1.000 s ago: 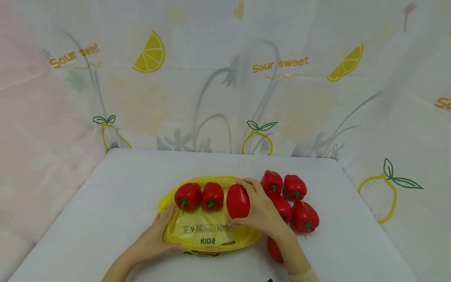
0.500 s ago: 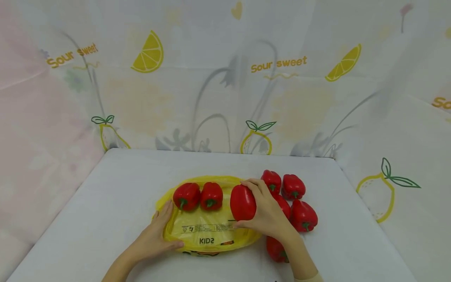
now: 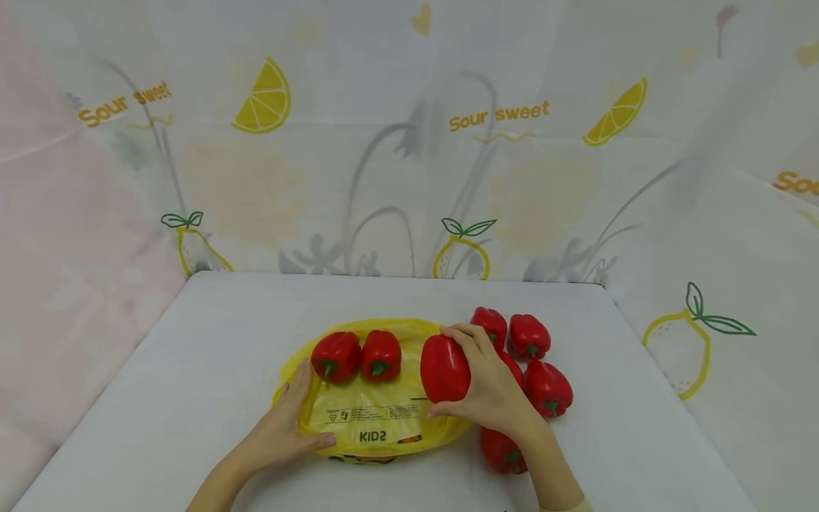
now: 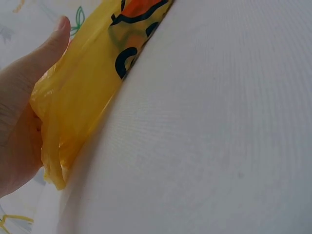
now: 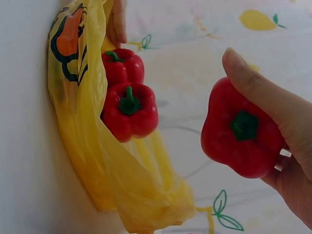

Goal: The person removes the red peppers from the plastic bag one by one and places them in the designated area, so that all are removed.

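Note:
My right hand (image 3: 493,387) grips a red bell pepper (image 3: 444,370) above the right part of a yellow plastic bag (image 3: 409,448). The right wrist view shows the green stem end of this held pepper (image 5: 239,129), with thumb and fingers round its sides. The bag stands with its mouth spread wide, and two red bell peppers (image 3: 335,357) sit side by side in its left back part. With fingers extended, my left hand (image 3: 286,419) rests against the bag's left side, thumb at the front rim. Seen from the left wrist, the bag's wall (image 4: 80,102) lies against the palm.
Several more red bell peppers (image 3: 548,389) lie to the right of the bag on the white table (image 3: 211,341). One (image 3: 503,450) is nearest the front, beside my right forearm, and another is partly hidden behind my right hand. A printed cloth (image 3: 358,142) hangs behind the table.
My right hand has moved slightly to the right with its bell pepper, which looks a little larger and closer to the head camera. My left hand stays at the bag; the head view shifts slightly.

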`<action>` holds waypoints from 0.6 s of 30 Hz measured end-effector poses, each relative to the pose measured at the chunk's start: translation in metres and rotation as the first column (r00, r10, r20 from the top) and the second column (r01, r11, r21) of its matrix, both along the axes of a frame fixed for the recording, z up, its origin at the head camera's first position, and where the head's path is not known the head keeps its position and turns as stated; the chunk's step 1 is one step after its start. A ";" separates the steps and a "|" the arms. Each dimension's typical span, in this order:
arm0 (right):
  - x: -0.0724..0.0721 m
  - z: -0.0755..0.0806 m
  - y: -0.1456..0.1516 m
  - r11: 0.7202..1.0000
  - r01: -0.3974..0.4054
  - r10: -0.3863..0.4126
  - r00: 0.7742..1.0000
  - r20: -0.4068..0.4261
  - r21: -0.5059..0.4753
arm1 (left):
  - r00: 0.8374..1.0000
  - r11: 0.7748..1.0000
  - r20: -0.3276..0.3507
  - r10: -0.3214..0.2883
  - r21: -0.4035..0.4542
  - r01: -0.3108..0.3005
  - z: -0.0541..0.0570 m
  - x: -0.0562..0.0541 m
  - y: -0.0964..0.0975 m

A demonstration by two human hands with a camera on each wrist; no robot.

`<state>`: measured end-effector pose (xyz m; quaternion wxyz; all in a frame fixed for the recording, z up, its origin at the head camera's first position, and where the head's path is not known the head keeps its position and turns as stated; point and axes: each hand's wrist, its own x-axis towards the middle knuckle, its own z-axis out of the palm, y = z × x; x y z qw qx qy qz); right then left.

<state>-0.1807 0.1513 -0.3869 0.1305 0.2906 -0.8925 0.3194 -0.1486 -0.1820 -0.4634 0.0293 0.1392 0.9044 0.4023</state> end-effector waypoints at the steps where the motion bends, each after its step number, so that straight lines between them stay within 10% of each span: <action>1: 0.001 0.001 0.001 1.000 0.000 0.000 1.000 0.002 -0.001 | 1.000 1.000 0.002 -0.001 0.000 0.001 0.001 0.000 0.000; 18: 0.009 0.007 0.012 0.999 0.006 -0.003 0.998 0.064 -0.039 | 0.999 0.999 -0.010 -0.032 0.007 0.032 0.005 -0.002 0.003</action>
